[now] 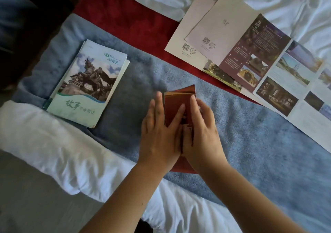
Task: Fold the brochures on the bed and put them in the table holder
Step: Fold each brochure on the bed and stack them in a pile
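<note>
1. White rumpled bed fills the view, with a strip of grey floor at the lower left.
2. A blue blanket runs across the bed under most of the paper; a red cloth lies just beyond it.
3. Several unfolded brochures are spread overlapping at the upper right, showing dark text panels and landscape photos; two pale sheets with QR codes lie on top of them.
4. A folded brochure stack, its cover showing a horse statue, rests on the blanket at the left, well apart from the hands.
5. The left grip, a bare hand, lies flat with straight fingers: index on the red brochure's left part, the others on the blanket just beside its edge.
6. The right grip also lies flat, fingers loosely spread, pressing the same brochure; the two thumbs touch.
7. The red brochure lies folded on the blanket at the middle, mostly covered by both hands, with its far end and near corner showing.
</note>
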Demonstrator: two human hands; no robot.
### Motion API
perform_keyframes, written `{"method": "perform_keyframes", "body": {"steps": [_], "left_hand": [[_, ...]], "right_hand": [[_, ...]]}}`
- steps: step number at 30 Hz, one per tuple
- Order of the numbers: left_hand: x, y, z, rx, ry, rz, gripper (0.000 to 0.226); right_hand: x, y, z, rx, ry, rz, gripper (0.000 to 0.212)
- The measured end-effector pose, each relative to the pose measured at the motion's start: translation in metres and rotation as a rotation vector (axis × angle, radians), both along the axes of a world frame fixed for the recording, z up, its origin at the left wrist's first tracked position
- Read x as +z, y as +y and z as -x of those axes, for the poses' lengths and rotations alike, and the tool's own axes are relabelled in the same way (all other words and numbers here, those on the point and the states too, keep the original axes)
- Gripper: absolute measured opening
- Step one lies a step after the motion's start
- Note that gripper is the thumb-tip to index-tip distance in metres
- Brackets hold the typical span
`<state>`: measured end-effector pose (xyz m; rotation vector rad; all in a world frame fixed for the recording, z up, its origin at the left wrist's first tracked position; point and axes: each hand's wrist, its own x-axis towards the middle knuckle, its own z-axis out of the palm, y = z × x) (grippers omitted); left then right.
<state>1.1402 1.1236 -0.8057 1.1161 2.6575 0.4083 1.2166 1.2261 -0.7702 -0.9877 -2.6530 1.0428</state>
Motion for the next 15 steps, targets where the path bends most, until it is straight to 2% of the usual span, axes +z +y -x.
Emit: {"method": "perform_keyframes", "body": {"steps": [4,7,11,15], "left_hand": [[-0.026,-0.009,0.0,-0.049,0.005,0.09,0.055],[-0.031,-0.009,-0.001,-0.053,0.043,0.084,0.055],[-0.036,-0.008,-0.002,-0.033,0.08,0.07,0.056],[-0.038,-0.008,-0.004,-0.03,0.093,0.08,0.058]], "right_hand": [[-0.027,-0.004,-0.012,0.083,-0.379,-0.192,0.068],[-0.035,-0.007,-0.02,0.107,-0.381,-0.224,0.065],[-0.034,-0.012,-0.016,-0.004,-0.321,-0.159,0.068],[-0.029,-0.014,-0.009,-0.038,-0.337,-0.138,0.071]]}}
